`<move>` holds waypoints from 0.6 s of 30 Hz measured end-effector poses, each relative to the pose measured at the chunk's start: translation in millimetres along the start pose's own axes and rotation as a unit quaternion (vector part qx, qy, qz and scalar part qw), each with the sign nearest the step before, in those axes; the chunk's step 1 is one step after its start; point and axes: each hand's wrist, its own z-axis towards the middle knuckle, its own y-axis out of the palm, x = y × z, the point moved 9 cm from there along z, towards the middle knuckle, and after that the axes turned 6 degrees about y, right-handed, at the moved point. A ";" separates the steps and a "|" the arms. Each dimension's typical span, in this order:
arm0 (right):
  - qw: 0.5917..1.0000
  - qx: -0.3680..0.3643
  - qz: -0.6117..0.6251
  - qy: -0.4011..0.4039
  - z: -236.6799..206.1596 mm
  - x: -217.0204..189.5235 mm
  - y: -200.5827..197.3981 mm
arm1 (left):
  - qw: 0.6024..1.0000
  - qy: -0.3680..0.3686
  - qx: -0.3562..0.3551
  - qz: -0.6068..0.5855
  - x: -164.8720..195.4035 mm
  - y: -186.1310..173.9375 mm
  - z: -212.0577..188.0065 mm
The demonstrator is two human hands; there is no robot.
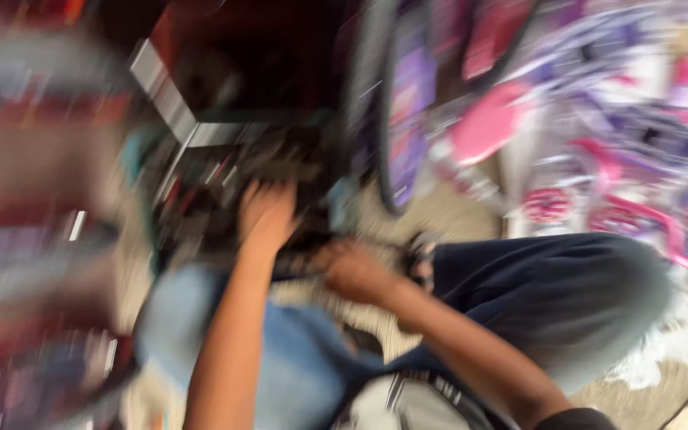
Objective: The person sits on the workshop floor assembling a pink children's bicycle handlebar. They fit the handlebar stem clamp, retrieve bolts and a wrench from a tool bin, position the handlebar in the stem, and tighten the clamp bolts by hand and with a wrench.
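Your left hand (pixel 266 213) presses into a dark tangle of bicycle parts (pixel 280 159), so nothing opens ahead of it; the blur hides any gap there. Just right of that hand a dark wheel (pixel 380 103) stands upright and blocks the way. Your right hand (pixel 352 271) sits close beside the left one, touching the same dark frame. Beyond the wheel, well to your right, pink and purple bicycles (pixel 623 159) crowd the floor. Pale floor (pixel 447 215) shows between the wheel and your right knee (pixel 551 295): that is your open passage. Both knees hem in the space beneath your forearms.
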 end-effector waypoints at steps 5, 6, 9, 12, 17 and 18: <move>0.965 -0.149 0.174 0.126 -1.2 9.7 -6.5 | 0.994 -0.061 -0.047 0.082 -2.2 41.7 -20.0; 0.967 -0.148 0.169 0.119 0.7 5.6 -16.4 | 0.989 -0.090 -0.041 0.113 1.0 44.4 -25.9; 0.965 -0.162 0.162 0.127 6.9 -0.7 -35.0 | 0.974 -0.190 -0.075 0.097 9.8 59.0 -51.8; 0.960 -0.172 0.160 0.155 16.0 8.7 -34.3 | 0.965 -0.186 -0.146 0.111 18.2 72.4 -68.6; 0.991 -0.019 0.080 0.106 29.1 19.2 -30.9 | 0.958 -0.109 -0.233 -0.124 -4.2 97.7 -81.0; 0.993 -0.015 0.069 0.092 28.9 17.8 -23.0 | 0.950 -0.120 -0.226 -0.181 -16.8 101.2 -82.5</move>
